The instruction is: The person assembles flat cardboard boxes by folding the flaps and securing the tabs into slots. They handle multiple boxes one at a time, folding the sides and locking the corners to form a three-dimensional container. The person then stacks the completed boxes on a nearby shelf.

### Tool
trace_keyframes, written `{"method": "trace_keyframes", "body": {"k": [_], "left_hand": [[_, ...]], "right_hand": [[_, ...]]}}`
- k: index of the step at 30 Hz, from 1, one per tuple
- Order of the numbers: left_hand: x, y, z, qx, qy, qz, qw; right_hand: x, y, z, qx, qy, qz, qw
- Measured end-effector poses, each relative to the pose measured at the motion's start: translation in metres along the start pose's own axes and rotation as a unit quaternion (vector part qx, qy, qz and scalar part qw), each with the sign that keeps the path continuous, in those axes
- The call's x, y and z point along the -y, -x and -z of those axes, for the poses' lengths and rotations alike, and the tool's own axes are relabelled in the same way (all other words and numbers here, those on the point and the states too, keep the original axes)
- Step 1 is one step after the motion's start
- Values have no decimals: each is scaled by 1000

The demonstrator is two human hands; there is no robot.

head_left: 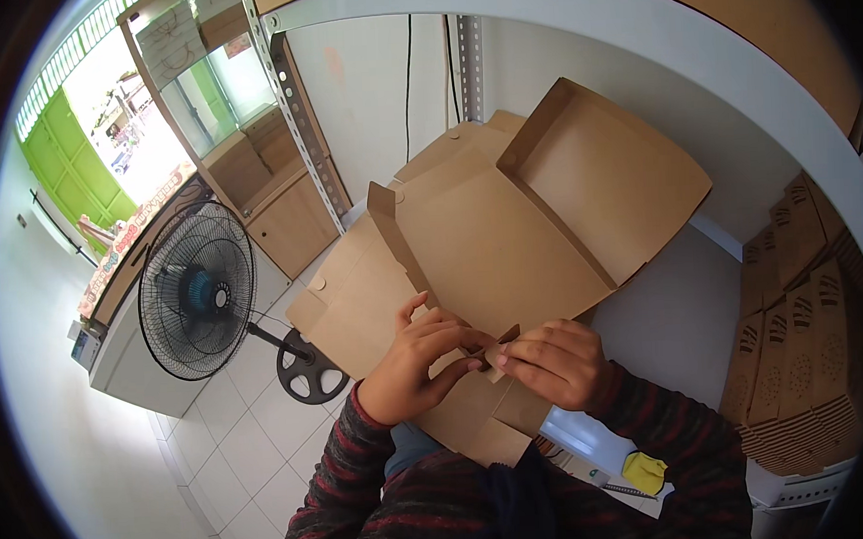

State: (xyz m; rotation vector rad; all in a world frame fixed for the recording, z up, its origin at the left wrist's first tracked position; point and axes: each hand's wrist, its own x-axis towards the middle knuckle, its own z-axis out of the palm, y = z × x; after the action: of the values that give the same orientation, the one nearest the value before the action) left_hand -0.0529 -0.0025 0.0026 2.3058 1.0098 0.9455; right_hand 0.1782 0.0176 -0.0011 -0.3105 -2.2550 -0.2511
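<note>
A partly folded brown cardboard box (488,233) lies in front of me, its lid part (615,175) raised at the far right with side walls up. At the near corner, my left hand (426,356) pinches the box's edge between thumb and fingers. Just right of it, my right hand (556,360) grips a small corner flap (494,356) of the same box. The fingertips of both hands nearly meet there. Part of the corner is hidden behind my fingers. Under the box lie flat cardboard sheets (340,273).
Stacks of folded brown boxes (801,340) stand at the right. A black fan (198,291) is on the left, near a glass-fronted cabinet (243,152). Metal shelf posts (295,112) rise behind the sheets. Something yellow (644,473) lies at the lower right, beside my right forearm.
</note>
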Motion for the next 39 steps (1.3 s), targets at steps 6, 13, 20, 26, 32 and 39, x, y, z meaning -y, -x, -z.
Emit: {"method": "trace_keyframes", "body": {"k": [6, 13, 20, 26, 32, 39], "left_hand": [[-2, 1, 0, 1, -6, -24, 1000], [-8, 4, 0, -4, -25, -21, 999], [-8, 5, -7, -37, -44, -15, 998], [-3, 3, -14, -78, -90, -5, 993], [3, 2, -24, -95, -86, -5, 992], [0, -3, -36, -117, -57, 17, 991]], "right_hand": [[1, 2, -1, -2, 0, 1, 1000], [4, -2, -1, -1, 29, -18, 999], [2, -5, 0, 26, 17, -96, 995], [-2, -7, -5, 59, -15, -130, 990], [-1, -3, -13, 86, -42, -146, 985], [-4, -5, -11, 100, -69, -169, 978]]}}
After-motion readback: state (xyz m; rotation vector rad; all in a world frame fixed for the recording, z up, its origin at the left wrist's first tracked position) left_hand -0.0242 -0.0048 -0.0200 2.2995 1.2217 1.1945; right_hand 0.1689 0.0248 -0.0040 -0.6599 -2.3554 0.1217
